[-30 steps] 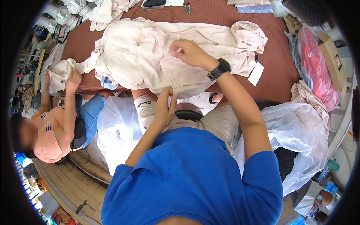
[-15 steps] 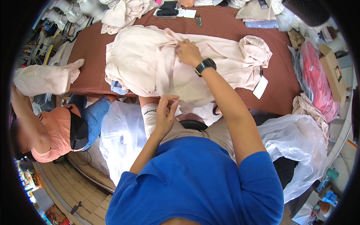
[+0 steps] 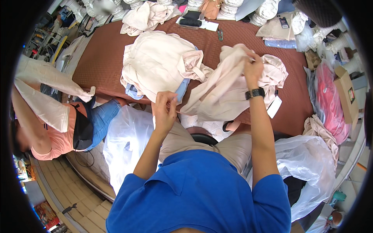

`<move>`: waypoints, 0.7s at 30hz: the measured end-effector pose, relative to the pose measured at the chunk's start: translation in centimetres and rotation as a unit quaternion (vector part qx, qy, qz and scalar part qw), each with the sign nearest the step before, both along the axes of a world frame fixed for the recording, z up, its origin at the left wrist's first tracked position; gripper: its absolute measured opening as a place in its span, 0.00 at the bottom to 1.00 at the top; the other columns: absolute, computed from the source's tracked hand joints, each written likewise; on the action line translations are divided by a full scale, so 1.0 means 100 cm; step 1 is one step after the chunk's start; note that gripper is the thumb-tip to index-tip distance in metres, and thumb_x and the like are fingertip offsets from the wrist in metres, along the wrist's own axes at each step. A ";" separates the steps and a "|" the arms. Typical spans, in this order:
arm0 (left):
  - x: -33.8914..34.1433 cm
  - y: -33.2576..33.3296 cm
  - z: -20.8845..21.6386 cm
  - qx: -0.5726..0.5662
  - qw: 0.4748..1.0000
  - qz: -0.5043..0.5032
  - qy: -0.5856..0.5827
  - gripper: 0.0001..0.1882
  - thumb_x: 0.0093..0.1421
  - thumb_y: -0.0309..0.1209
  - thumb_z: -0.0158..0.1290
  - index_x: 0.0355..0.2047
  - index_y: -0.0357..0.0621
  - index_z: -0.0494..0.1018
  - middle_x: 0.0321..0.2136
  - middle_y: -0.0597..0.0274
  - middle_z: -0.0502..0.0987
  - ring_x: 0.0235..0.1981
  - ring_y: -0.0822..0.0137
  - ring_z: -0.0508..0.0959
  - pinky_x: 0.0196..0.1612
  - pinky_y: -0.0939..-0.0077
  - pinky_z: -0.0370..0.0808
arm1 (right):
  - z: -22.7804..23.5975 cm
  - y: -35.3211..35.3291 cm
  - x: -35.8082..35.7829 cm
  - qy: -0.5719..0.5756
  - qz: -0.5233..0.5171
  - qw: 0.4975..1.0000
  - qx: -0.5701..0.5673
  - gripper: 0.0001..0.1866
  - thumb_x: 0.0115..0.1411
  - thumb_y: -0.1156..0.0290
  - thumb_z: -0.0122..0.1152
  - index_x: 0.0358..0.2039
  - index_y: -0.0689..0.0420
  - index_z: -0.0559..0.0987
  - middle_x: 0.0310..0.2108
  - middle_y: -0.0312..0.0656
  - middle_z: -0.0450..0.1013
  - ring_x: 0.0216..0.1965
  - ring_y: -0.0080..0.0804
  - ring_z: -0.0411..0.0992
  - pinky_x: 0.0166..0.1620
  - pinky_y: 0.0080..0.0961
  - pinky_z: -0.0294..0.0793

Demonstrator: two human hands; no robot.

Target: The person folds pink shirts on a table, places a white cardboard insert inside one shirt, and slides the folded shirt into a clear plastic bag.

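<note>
My right hand (image 3: 253,70), with a black watch on its wrist, is closed on the upper part of a pale pink garment (image 3: 217,91). The cloth is bunched near the fingers and hangs in folds toward the table's front edge. Beyond it lies another gathered pale pink piece (image 3: 276,70) with a white tag (image 3: 274,107). My left hand (image 3: 166,112) is at the front edge, its fingers bent together; what they pinch, if anything, is too small to tell. Next to it lies a stack of cream garments (image 3: 155,64) with light blue cloth (image 3: 181,91) showing underneath.
A brown quilted cover (image 3: 103,58) spreads over the table. Along the back are a crumpled cream garment (image 3: 145,17), a black roll (image 3: 190,22) and folded clothes (image 3: 278,29). Plastic bags (image 3: 126,143) hang on both sides of my legs. At left, a person in orange (image 3: 58,136) holds up cream trousers.
My right hand has moved right, drawing the pale pink garment off the stack. The stack and blue cloth beneath now show. My left hand has shifted slightly, its fingers drawn closer together.
</note>
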State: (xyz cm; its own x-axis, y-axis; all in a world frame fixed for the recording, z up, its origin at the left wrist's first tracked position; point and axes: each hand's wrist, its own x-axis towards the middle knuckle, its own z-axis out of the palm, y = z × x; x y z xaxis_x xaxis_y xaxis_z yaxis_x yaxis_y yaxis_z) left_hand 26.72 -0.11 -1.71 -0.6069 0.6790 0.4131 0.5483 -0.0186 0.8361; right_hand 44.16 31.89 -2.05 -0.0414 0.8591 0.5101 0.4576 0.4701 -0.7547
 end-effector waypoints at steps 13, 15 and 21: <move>-0.177 0.056 -0.010 -0.112 0.981 0.071 0.143 0.09 0.56 0.22 0.58 0.38 0.36 0.77 0.34 0.52 0.76 0.33 0.57 0.78 0.38 0.64 0.74 | -0.009 -0.026 -0.016 -0.160 0.103 0.979 0.072 0.21 0.49 0.74 0.67 0.45 0.55 0.77 0.48 0.52 0.66 0.51 0.55 0.65 0.52 0.49 0.67; -0.188 0.066 -0.024 -0.143 0.973 0.067 0.167 0.06 0.56 0.24 0.59 0.33 0.37 0.77 0.31 0.51 0.77 0.28 0.58 0.78 0.36 0.66 0.74 | -0.008 -0.028 -0.041 -0.171 0.134 0.973 0.075 0.20 0.49 0.74 0.67 0.45 0.55 0.77 0.48 0.51 0.66 0.52 0.55 0.64 0.51 0.49 0.68; -0.232 0.069 -0.035 -0.015 0.983 0.049 -0.177 0.08 0.66 0.31 0.54 0.35 0.38 0.74 0.30 0.62 0.78 0.29 0.72 0.77 0.34 0.79 0.72 | -0.022 0.020 -0.112 -0.267 0.162 0.947 0.072 0.20 0.54 0.67 0.65 0.49 0.54 0.76 0.52 0.50 0.66 0.54 0.55 0.64 0.51 0.50 0.69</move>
